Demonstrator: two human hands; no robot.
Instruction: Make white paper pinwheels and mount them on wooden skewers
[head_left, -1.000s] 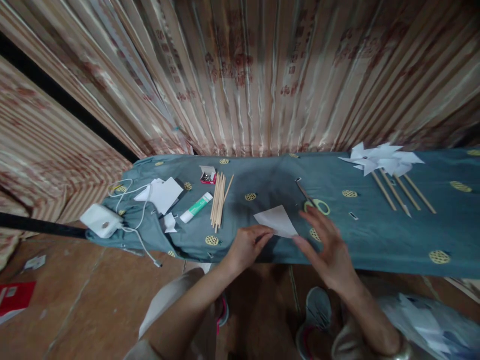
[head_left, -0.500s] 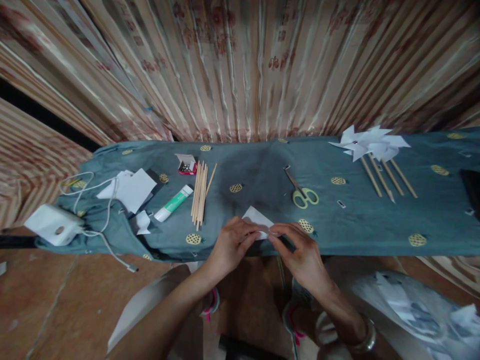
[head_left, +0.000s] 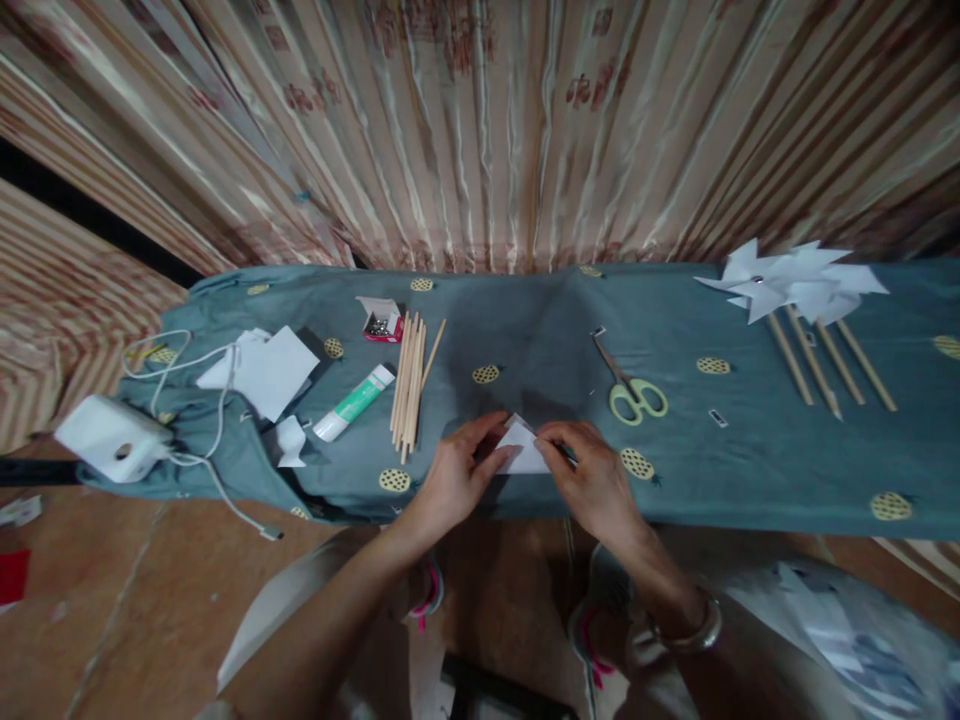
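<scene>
Between my hands, near the table's front edge, is a small white sheet of paper (head_left: 523, 458), folded over into a triangle with its tip pointing away from me. My left hand (head_left: 461, 470) pinches its left side between thumb and fingers. On the right side, my right hand (head_left: 589, 470) grips the paper the same way, thumb on top. A pair of scissors (head_left: 636, 398) with light green handles lies beyond my right hand. Left of my left hand rests a bundle of wooden sticks (head_left: 407, 385).
White paper pinwheels (head_left: 806, 283) on sticks lie at the right. Leftward are a small open red box (head_left: 382, 325) of metal pins, a green-and-white tube (head_left: 354, 402), paper sheets (head_left: 281, 370) and a white power adapter (head_left: 112, 440) with cables. A blue-green cloth (head_left: 525, 330) covers the table.
The paper, earlier with a corner standing up beyond my fingers, is now folded over into a triangle. My hands have shifted along its sides. The view has turned slightly left.
</scene>
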